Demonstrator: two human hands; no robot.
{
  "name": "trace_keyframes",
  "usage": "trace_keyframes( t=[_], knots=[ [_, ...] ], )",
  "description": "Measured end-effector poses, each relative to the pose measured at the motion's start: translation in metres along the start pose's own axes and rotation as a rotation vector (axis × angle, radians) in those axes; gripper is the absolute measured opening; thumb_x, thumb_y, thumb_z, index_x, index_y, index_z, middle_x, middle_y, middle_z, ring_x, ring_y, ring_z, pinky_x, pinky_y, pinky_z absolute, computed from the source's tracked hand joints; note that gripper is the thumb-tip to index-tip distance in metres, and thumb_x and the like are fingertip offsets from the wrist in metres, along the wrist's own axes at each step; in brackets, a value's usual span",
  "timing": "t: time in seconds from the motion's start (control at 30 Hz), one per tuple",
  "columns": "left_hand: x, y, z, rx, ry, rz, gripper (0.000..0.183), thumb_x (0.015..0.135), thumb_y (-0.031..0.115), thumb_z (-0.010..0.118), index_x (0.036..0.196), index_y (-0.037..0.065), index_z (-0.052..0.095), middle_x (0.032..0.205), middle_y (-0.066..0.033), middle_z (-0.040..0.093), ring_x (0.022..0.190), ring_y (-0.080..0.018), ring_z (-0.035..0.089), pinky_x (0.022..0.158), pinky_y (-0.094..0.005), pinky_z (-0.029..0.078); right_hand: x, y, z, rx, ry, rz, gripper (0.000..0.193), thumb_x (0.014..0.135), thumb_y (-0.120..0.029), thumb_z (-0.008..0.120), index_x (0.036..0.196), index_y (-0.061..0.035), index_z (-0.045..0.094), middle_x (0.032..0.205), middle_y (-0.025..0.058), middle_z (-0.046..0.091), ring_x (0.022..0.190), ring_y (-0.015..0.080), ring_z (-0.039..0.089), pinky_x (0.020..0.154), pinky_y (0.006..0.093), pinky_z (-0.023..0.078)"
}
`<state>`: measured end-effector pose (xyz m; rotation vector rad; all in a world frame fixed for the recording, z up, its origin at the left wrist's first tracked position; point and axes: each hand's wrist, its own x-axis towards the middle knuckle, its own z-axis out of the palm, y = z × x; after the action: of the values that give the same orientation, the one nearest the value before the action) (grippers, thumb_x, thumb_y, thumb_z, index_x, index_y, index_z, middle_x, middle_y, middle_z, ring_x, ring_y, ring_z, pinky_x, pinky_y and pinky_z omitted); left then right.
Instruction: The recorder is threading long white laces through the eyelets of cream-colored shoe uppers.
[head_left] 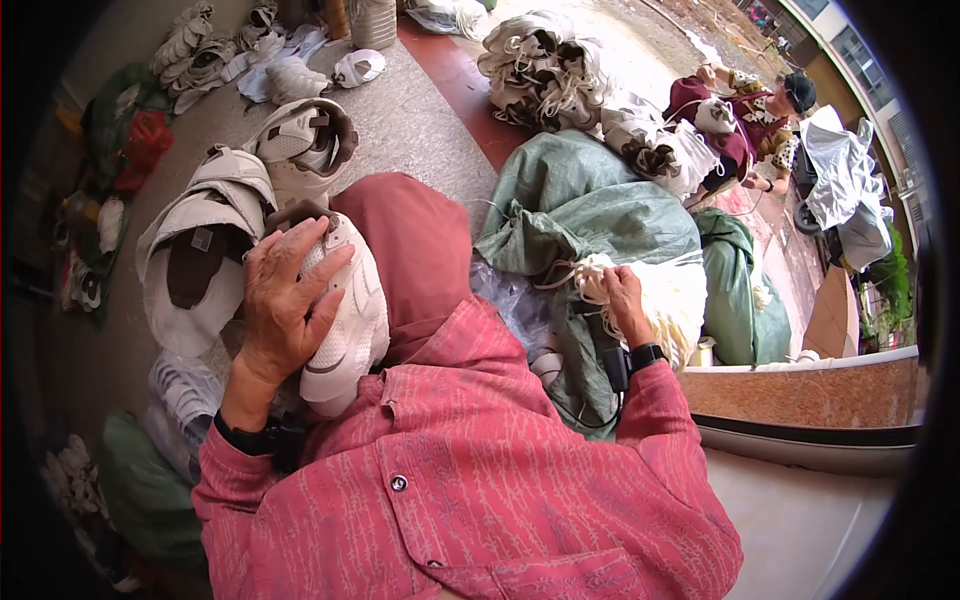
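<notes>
My left hand (287, 305) rests over a white shoe upper (352, 325), its fingers curved across the top and its thumb along the side. The upper leans toe-down against my knee in dark red cloth (415, 260). Off to the right, my right hand (627, 303) is closed on the gathered end of a bundle of cream shoelaces (668, 305), which lies on a green woven sack (590, 190). Left of my left hand sit more white uppers, nested together (205, 240), and another with a brown lining (305, 140).
Heaps of tied uppers (545, 70) lie at the back. A co-worker (750, 120) sits far right among more uppers. Crumpled clear plastic (510, 310) lies between my leg and the sack. A red bag (145, 145) is at the left, and a brown board ledge (800, 400) at the right.
</notes>
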<state>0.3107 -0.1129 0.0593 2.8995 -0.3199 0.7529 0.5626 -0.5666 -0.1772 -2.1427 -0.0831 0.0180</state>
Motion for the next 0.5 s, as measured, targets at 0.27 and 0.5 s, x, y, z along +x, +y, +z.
trace_keyframes(
  t=[0.27, 0.5],
  knots=[
    [0.011, 0.015, -0.018, -0.124, -0.082, -0.081, 0.048, 0.075, 0.021, 0.072, 0.122, 0.011, 0.064, 0.135, -0.0137, 0.054, 0.125, -0.0317, 0.049, 0.107, -0.0469, 0.029, -0.008, -0.162, -0.006, 0.575, -0.337, -0.026, 0.017, 0.093, -0.022, 0.066, 0.09, -0.0057, 0.064, 0.082, -0.0031, 0.061, 0.076, 0.0042, 0.053, 0.068, 0.0203, 0.043],
    [0.044, 0.056, -0.019, -0.888, -0.297, -0.151, 0.071, 0.08, -0.005, 0.065, 0.146, 0.003, 0.039, 0.141, -0.0121, 0.048, 0.112, -0.0175, 0.058, 0.084, -0.0266, 0.048, -0.082, -0.302, 0.008, 0.306, -0.948, -0.565, 0.028, 0.09, -0.024, 0.071, 0.083, -0.0007, 0.058, 0.067, 0.0061, 0.054, 0.06, 0.0125, 0.045, 0.053, 0.0337, 0.04]
  ],
)
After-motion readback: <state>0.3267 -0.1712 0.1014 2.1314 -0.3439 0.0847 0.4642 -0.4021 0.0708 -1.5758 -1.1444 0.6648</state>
